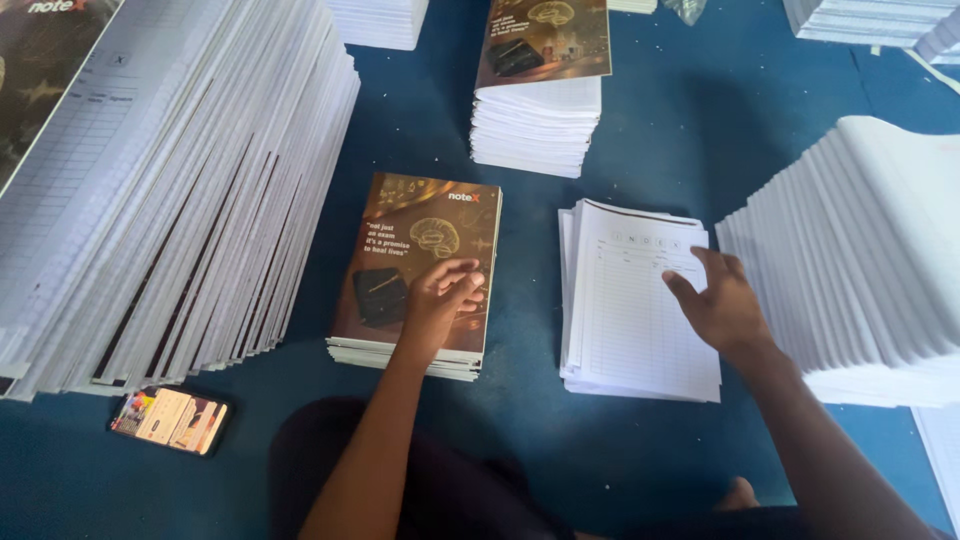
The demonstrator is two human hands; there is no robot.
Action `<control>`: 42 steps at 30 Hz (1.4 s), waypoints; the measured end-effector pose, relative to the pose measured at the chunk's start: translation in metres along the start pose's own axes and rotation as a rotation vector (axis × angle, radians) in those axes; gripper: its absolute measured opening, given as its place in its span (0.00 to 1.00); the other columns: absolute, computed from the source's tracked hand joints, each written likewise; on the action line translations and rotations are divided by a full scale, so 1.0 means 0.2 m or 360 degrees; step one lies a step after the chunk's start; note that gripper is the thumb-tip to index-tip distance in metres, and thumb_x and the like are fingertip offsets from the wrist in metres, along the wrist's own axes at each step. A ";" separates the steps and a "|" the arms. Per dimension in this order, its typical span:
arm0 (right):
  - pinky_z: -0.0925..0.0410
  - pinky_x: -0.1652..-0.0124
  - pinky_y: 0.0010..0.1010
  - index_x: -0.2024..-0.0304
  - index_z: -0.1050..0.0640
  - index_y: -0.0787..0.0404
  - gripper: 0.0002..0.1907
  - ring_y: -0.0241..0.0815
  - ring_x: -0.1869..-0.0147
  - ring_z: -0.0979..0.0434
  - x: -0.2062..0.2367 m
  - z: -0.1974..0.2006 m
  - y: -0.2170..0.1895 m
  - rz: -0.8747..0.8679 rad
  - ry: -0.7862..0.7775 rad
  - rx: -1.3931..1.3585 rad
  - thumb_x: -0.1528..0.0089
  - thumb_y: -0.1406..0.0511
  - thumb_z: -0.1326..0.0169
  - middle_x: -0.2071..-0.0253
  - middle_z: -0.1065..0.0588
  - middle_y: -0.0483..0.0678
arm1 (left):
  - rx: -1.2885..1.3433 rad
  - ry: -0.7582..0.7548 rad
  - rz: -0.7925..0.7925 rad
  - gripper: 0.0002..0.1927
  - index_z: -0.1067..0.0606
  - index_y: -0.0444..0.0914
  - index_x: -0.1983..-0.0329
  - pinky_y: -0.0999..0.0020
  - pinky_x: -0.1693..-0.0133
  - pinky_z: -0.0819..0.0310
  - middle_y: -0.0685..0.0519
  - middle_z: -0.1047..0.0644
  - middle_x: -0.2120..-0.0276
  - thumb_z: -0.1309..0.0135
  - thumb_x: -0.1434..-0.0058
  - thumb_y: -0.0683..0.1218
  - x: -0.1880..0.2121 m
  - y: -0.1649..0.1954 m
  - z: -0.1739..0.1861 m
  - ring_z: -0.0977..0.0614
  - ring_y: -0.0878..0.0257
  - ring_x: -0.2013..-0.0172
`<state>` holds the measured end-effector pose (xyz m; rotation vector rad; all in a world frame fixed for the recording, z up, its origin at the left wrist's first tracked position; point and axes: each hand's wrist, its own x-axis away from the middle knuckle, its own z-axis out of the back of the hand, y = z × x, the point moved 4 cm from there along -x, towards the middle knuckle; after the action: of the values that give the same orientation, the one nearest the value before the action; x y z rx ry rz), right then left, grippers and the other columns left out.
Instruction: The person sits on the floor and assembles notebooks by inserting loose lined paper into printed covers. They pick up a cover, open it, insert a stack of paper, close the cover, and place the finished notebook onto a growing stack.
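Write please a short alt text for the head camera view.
A person's left hand rests on a small stack of brown-covered notebooks, while the right hand touches a stack of white printed sheets on a blue surface, with taller paper piles around.

Left paper stack [150,190] cut off.

Both forearms are bare, with no sleeves, watch, bracelet or rings showing on either wrist or on the fingers. The left hand [440,300] and right hand [722,305] wear no gloves. Dark clothing covers the lap.
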<state>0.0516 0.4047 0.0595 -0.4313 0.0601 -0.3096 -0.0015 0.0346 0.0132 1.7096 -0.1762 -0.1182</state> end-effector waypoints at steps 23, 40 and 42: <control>0.26 0.47 0.45 0.34 0.31 0.70 0.41 0.57 0.51 0.15 0.27 -0.23 0.55 -0.0601 -0.0370 0.0146 0.40 0.49 0.40 0.53 0.20 0.66 | -0.0396 -0.0120 -0.0103 0.16 0.27 0.36 0.74 0.72 0.66 0.24 0.52 0.21 0.76 0.45 0.33 0.49 0.19 -0.13 -0.29 0.18 0.67 0.71; 0.27 0.47 0.44 0.48 0.18 0.54 0.25 0.51 0.44 0.19 0.34 -0.09 0.48 -0.0698 -0.0231 0.0215 0.47 0.55 0.31 0.50 0.19 0.52 | -0.0955 -0.0232 -0.0748 0.08 0.24 0.34 0.70 0.65 0.66 0.24 0.49 0.19 0.64 0.50 0.42 0.30 0.40 -0.04 -0.54 0.17 0.58 0.66; 0.27 0.48 0.43 0.48 0.18 0.52 0.23 0.50 0.45 0.19 0.35 -0.07 0.47 -0.0718 -0.0177 0.0154 0.46 0.58 0.31 0.51 0.18 0.50 | -0.1009 -0.0238 -0.0751 0.09 0.23 0.34 0.70 0.64 0.66 0.25 0.50 0.19 0.66 0.50 0.43 0.29 0.39 -0.06 -0.60 0.17 0.58 0.67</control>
<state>0.1426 0.4579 0.0084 -0.3622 -0.1632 -0.7284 0.0983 0.1389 0.0200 1.0798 0.1496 -0.5894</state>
